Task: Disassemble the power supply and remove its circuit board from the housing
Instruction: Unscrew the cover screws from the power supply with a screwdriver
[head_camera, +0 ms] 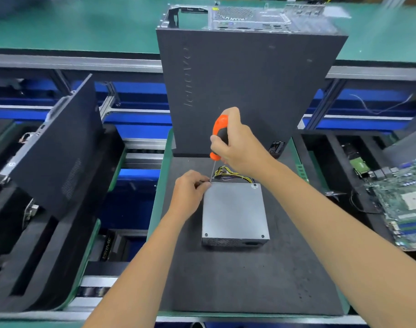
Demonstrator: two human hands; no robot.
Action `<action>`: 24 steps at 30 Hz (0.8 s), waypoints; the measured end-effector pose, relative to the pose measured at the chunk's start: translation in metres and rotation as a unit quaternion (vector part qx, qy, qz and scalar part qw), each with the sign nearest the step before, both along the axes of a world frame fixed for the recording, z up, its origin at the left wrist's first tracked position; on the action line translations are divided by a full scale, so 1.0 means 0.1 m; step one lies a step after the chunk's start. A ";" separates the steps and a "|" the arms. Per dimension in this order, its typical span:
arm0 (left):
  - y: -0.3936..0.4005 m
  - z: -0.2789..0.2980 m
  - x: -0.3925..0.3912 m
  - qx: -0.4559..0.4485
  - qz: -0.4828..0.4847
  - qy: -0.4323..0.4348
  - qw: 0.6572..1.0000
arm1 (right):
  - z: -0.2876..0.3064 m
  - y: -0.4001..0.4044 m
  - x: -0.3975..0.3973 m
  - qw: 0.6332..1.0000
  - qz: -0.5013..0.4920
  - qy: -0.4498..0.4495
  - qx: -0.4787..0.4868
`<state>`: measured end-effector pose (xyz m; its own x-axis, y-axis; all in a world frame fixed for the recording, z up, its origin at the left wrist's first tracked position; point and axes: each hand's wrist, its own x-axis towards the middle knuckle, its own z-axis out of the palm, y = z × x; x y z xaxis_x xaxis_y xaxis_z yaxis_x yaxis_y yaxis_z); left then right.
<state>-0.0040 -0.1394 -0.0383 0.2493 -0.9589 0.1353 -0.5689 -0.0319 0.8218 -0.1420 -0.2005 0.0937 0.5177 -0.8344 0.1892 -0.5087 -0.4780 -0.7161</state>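
A grey metal power supply [234, 213] lies flat on a black foam mat [249, 280], lid up, with screws at its near corners. A bundle of yellow and black cables [230, 174] leaves its far side. My right hand [237, 143] grips an orange and black screwdriver [219, 132], held nearly upright, its tip down at the far left corner of the lid. My left hand [190, 189] rests at that same corner, fingers curled and pinching around the tip of the shaft.
A black computer case [249, 86] stands upright just behind the power supply. A green motherboard [403, 204] lies in a tray at the right. Another dark case panel [58, 150] leans at the left. Conveyor rails and blue frames run between the trays.
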 end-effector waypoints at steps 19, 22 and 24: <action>-0.02 -0.05 0.03 0.031 -0.009 0.029 0.999 | 0.60 -0.20 0.35 0.957 0.032 0.285 -0.049; 0.00 -0.06 0.05 0.056 0.002 0.104 0.993 | 0.70 -0.25 0.31 0.953 0.058 0.298 0.011; 0.00 -0.05 0.05 0.057 -0.007 0.101 0.993 | 0.76 -0.27 0.25 0.943 0.089 0.319 0.038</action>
